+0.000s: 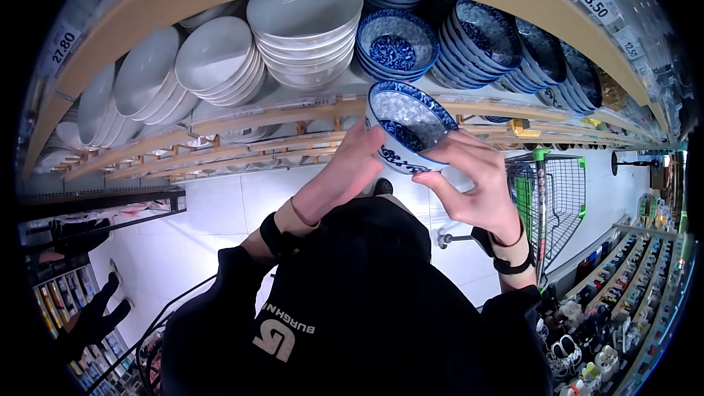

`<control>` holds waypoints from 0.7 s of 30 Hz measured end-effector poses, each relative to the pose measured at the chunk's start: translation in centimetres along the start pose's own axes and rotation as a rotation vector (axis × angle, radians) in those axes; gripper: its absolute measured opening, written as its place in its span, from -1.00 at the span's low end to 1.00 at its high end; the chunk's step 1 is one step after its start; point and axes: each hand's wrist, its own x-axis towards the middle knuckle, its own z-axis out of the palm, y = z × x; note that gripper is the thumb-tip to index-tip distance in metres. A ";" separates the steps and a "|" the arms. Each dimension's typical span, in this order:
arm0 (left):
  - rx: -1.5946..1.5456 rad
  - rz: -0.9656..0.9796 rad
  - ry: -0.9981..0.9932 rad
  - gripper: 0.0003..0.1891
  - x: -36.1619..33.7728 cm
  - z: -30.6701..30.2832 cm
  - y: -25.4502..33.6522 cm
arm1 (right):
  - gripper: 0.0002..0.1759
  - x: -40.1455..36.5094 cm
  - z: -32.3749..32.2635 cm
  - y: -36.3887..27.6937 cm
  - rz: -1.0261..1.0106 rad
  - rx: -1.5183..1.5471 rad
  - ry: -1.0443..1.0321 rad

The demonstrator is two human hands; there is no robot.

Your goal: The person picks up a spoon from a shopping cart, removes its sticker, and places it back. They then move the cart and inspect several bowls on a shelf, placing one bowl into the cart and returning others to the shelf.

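Note:
A blue-and-white patterned bowl (412, 123) is held between my two hands, just in front of the shelf, tilted so its inside shows. My left hand (345, 169) grips its left side, fingers mostly hidden behind it. On the right side, my right hand (473, 176) pinches the rim and lower wall between thumb and fingers. Right behind the held bowl stands a stack of similar blue bowls (397, 45), with more tilted blue stacks (480, 37) to its right. White bowls (304, 22) are stacked to the left on the same shelf.
Wooden shelf rails (293, 114) run across below the bowls, and price tags hang overhead. A green-trimmed shopping cart (561, 198) stands at the right. Shoe racks (623, 286) are at lower right. Another person's legs (99, 315) show at lower left, near a book rack (70, 301).

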 end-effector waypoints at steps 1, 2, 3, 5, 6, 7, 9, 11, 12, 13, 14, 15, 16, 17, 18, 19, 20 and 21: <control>0.008 0.023 -0.016 -0.15 -0.1 -0.1 0.2 | -0.81 0.0 0.1 0.1 -0.022 -0.035 0.009; 0.014 0.045 -0.031 -0.15 -0.3 -0.1 0.4 | -0.81 -0.1 0.3 0.1 -0.043 -0.070 0.018; 0.021 0.068 -0.046 -0.15 -0.5 0.0 0.4 | -0.82 -0.1 0.4 0.1 -0.073 -0.091 0.031; 0.087 0.121 -0.066 -0.20 -0.3 -0.1 0.2 | -0.85 0.0 0.7 0.2 -0.135 -0.132 0.056; 0.157 0.128 -0.052 -0.23 -0.3 0.0 0.1 | -0.85 0.1 0.7 0.1 -0.142 -0.145 0.071; 0.227 0.136 -0.037 -0.23 -0.2 0.1 0.1 | -0.86 0.2 0.7 0.1 -0.149 -0.157 0.086; 0.227 0.137 -0.043 -0.24 0.4 0.4 0.4 | -0.87 0.4 0.7 0.1 -0.175 -0.194 0.111; 0.246 0.132 -0.024 -0.26 0.8 1.0 0.9 | -0.87 1.2 0.4 0.7 -0.216 -0.250 0.136; 0.264 0.128 -0.001 -0.26 0.9 1.5 1.3 | -0.87 1.6 0.3 0.9 -0.226 -0.265 0.144; 0.282 0.120 0.023 -0.27 0.9 1.8 1.5 | -0.87 2.1 0.1 1.3 -0.234 -0.279 0.155; 0.170 0.134 0.015 -0.49 1.1 1.5 1.6 | -0.87 2.7 0.0 1.7 -0.240 -0.293 0.166; 0.258 0.146 0.010 -0.46 1.2 1.5 1.9 | -0.87 3.1 -0.1 2.2 -0.244 -0.306 0.179; 0.345 0.157 0.005 -0.42 1.1 1.3 2.1 | -0.88 3.6 -0.3 2.8 -0.261 -0.315 0.178; 0.432 0.169 -0.001 -0.39 0.9 1.2 2.3 | -0.87 4.1 -0.4 3.3 -0.278 -0.320 0.180; 0.422 0.174 0.026 -0.42 0.7 0.9 2.4 | -0.86 4.6 -0.5 3.8 -0.274 -0.333 0.173; 0.425 0.189 0.045 -0.44 0.5 0.6 2.4 | -0.86 4.9 -0.5 4.3 -0.272 -0.347 0.164; 0.426 0.206 0.065 -0.46 0.3 0.2 2.3 | -0.85 5.2 -0.6 4.7 -0.263 -0.363 0.170; 0.426 0.225 0.086 -0.47 0.2 0.0 2.3 | -0.84 5.4 -0.6 5.0 -0.257 -0.378 0.173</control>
